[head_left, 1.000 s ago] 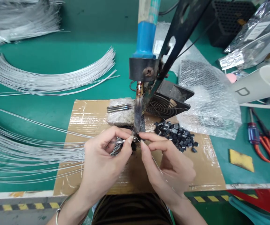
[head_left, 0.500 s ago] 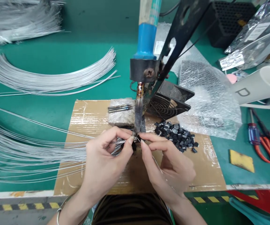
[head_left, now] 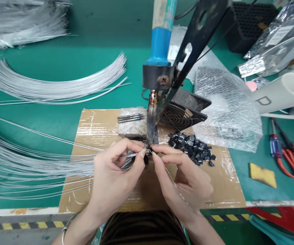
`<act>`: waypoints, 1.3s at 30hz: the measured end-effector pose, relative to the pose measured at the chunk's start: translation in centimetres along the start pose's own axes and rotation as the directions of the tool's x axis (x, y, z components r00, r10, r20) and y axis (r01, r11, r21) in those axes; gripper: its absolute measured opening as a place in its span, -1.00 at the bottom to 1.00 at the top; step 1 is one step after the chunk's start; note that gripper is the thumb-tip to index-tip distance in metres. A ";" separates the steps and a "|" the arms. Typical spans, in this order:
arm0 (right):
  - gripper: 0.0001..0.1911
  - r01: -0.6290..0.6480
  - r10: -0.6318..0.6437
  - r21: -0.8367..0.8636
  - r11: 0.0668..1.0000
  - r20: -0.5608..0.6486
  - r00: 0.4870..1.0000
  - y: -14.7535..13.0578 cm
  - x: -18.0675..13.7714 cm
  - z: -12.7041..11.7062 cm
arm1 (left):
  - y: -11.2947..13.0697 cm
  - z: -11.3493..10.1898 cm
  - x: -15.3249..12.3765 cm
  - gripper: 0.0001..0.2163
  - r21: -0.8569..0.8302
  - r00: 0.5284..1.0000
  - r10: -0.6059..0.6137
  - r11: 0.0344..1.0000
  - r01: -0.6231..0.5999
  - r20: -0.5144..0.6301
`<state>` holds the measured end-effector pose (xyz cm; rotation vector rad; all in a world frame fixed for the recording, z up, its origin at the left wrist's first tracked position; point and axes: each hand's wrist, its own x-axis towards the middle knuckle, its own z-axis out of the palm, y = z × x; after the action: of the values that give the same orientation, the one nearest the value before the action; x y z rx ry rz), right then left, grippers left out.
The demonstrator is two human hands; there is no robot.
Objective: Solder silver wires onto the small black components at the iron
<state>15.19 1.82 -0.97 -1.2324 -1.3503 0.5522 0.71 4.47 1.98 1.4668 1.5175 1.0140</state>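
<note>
Two hands meet beneath the soldering iron (head_left: 151, 124): left hand (head_left: 113, 178) pinches a wire (head_left: 129, 155), right hand (head_left: 186, 180) pinched shut beside it.

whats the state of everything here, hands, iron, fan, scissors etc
soldering iron, clamped upright, tip down
left hand, pinching a wire at the iron's tip
right hand, fingertips pinched by the tip, what they hold is too small to tell
fan, tilted, cannot tell if spinning
black parts, loose heap on the cardboard
scissors, lying flat
bubble wrap, crumpled
</note>
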 end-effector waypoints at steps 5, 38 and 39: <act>-0.71 -0.010 0.010 0.026 1.000 0.002 1.000 0.1 0.0 0.0 | 0.0 0.1 0.0 -0.89 0.013 1.000 -0.015 1.000 0.015 -0.007; -0.39 -0.549 0.602 0.265 0.793 -0.199 0.773 4.9 -2.5 -8.7 | -5.1 -0.5 -2.3 -0.86 0.598 0.863 0.483 0.739 -0.311 -0.148; -0.40 -0.547 0.599 0.263 0.795 -0.193 0.777 4.9 -2.6 -8.4 | -5.0 -0.7 -2.4 -0.86 0.598 0.874 0.467 0.741 -0.305 -0.134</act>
<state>23.93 -1.64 -4.51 -1.5002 -0.6489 0.8877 -1.75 2.01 -2.36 2.2151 1.8591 1.0980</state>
